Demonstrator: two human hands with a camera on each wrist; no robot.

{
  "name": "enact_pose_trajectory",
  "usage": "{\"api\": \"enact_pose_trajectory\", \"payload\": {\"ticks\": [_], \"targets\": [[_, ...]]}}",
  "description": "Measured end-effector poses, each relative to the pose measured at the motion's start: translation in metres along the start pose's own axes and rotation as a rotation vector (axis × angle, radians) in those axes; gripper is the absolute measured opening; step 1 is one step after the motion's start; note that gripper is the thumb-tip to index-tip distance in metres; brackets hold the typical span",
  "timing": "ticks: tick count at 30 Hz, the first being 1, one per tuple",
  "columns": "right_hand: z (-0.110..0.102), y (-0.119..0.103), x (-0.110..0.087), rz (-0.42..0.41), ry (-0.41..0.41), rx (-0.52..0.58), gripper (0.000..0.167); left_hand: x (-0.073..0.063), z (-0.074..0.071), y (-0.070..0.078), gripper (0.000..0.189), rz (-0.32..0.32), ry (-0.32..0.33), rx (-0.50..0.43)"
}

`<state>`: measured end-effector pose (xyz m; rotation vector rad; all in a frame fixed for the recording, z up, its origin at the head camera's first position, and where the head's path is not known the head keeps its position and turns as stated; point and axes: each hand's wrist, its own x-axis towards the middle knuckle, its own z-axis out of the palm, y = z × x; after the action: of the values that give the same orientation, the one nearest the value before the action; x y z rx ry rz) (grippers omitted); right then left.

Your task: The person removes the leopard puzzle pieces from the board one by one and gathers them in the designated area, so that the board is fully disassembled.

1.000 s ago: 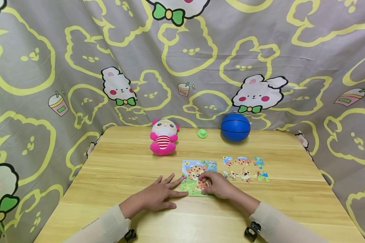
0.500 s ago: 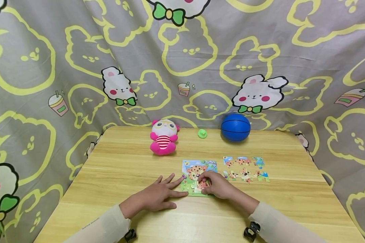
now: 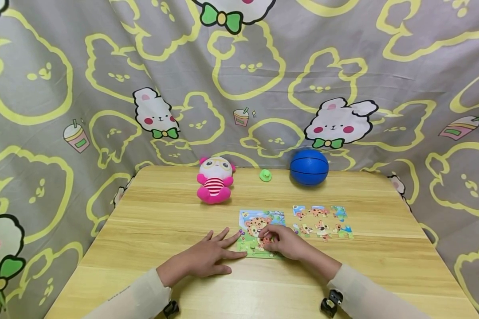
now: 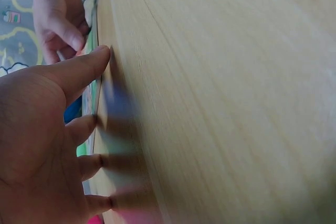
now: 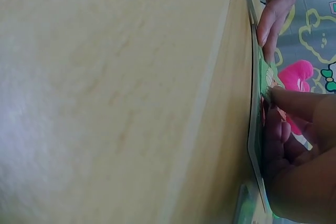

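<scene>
A leopard-picture jigsaw board [image 3: 245, 217] lies flat on the wooden table in the head view. My left hand [image 3: 207, 256] rests at its left edge with fingers spread, fingertips touching the board and table. Over the board's lower right, my right hand [image 3: 289, 243] pinches a jigsaw piece [image 5: 270, 76] between thumb and fingers. That piece looks green and tan and slightly raised in the right wrist view; the hand covers much of it. Several loose jigsaw pieces [image 3: 322, 228] lie in two rows to the right of the board.
Along the table's back stand a pink panda plush [image 3: 214, 188], a small green duck toy [image 3: 265, 176] and a blue ball [image 3: 309, 167]. A grey patterned curtain [image 3: 259, 57] hangs behind the table [image 3: 163, 199].
The piece in my right hand has shifted and changed its tilt; its pale edge showed half a second ago. My right fingers have moved slightly. My left hand has stayed still.
</scene>
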<state>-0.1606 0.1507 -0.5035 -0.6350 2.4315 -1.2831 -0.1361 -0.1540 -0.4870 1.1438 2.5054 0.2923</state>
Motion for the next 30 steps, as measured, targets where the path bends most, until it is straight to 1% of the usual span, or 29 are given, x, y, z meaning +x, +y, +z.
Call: {"api": "enact_pose_trajectory", "payload": {"ticks": [6, 12, 17, 25, 30], "targets": [[-0.0001, 0.0017, 0.0006, -0.018, -0.010, 0.030, 0.017, -0.0003, -0.0001, 0.0003, 0.054, 0.006, 0.002, 0.002], [0.0002, 0.0017, 0.0015, 0.005, -0.004, 0.070, 0.016, -0.0006, 0.0003, 0.0004, 0.053, 0.015, 0.006, 0.003], [0.0002, 0.0023, 0.0016, 0.019, 0.009, 0.100, 0.016, -0.0006, 0.0003, 0.0002, 0.054, 0.008, 0.004, -0.003], [-0.0002, 0.0022, 0.0009, 0.025, 0.026, 0.136, 0.015, -0.0007, -0.0001, 0.0002, 0.053, 0.007, 0.005, -0.005], [-0.0029, 0.0005, -0.0004, 0.024, 0.015, 0.158, 0.016, -0.0003, -0.0003, 0.0004, 0.053, 0.006, 0.003, -0.001]]}}
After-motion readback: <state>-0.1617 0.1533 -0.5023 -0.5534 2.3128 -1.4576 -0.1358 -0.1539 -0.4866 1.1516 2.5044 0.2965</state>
